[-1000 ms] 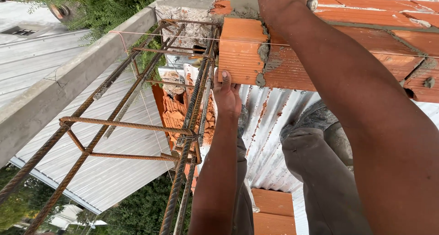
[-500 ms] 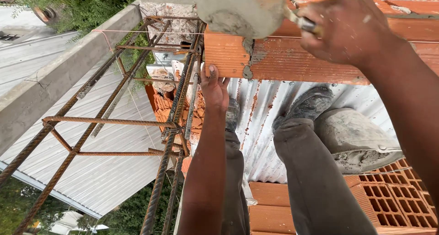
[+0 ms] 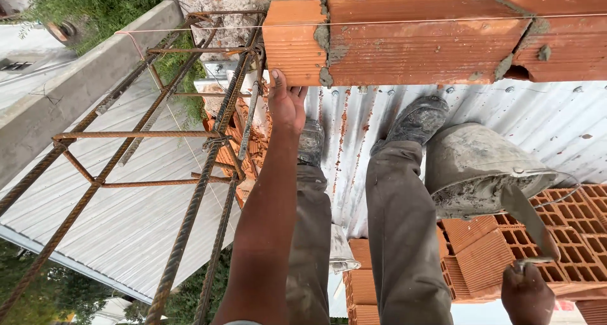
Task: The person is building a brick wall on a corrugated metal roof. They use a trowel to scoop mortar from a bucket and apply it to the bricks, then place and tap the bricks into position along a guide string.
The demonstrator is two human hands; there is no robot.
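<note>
The left hand (image 3: 286,104) is open flat under the end brick (image 3: 294,42), while the right hand (image 3: 527,293) holds a trowel (image 3: 528,219) pointing up into the bucket (image 3: 477,167).

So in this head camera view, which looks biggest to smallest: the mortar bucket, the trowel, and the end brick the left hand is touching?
1. Mortar bucket
2. End brick, touched from below by the left hand
3. Trowel, held in the right hand

The bucket sits nearer the camera than the brick, so the gap between those two is unsure.
</note>
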